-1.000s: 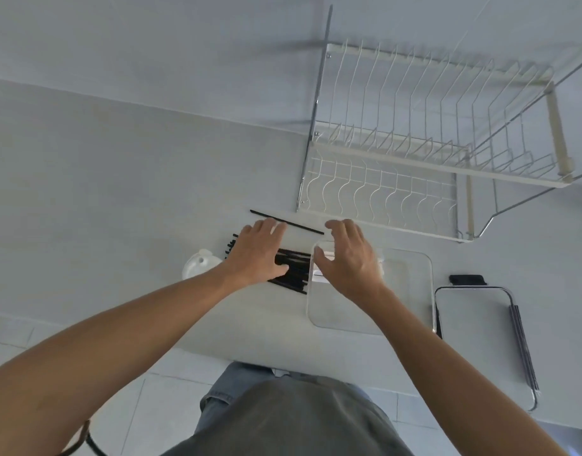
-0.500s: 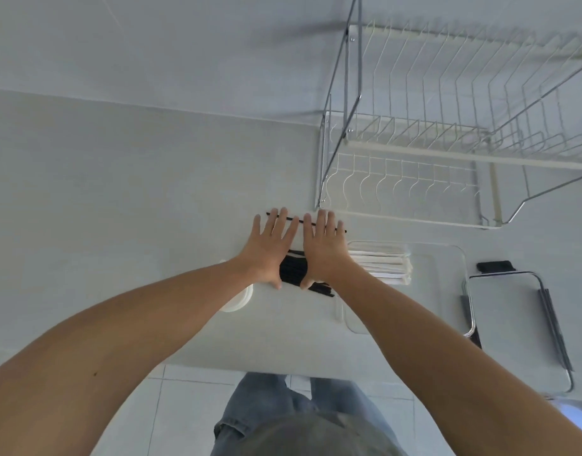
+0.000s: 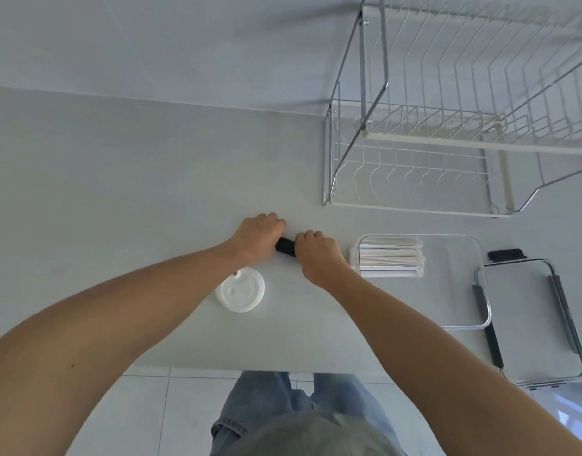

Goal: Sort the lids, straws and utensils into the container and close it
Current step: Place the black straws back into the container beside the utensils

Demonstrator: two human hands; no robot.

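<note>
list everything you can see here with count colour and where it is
black straws: one bundle, count unclear, black, gripped between both hands on the counter
cup lid: 1, white, on the counter under the left forearm
wrapped utensils: a stack, count unclear, white, at the left end of the container, sticking out over its rim
container: 1, clear, on the counter right of the hands
container lid: 1, clear with dark clips, right of the container
dish rack: 1, white and chrome, back right
counter: 1, pale grey
left hand: closed on the straws
right hand: closed on the straws
</note>
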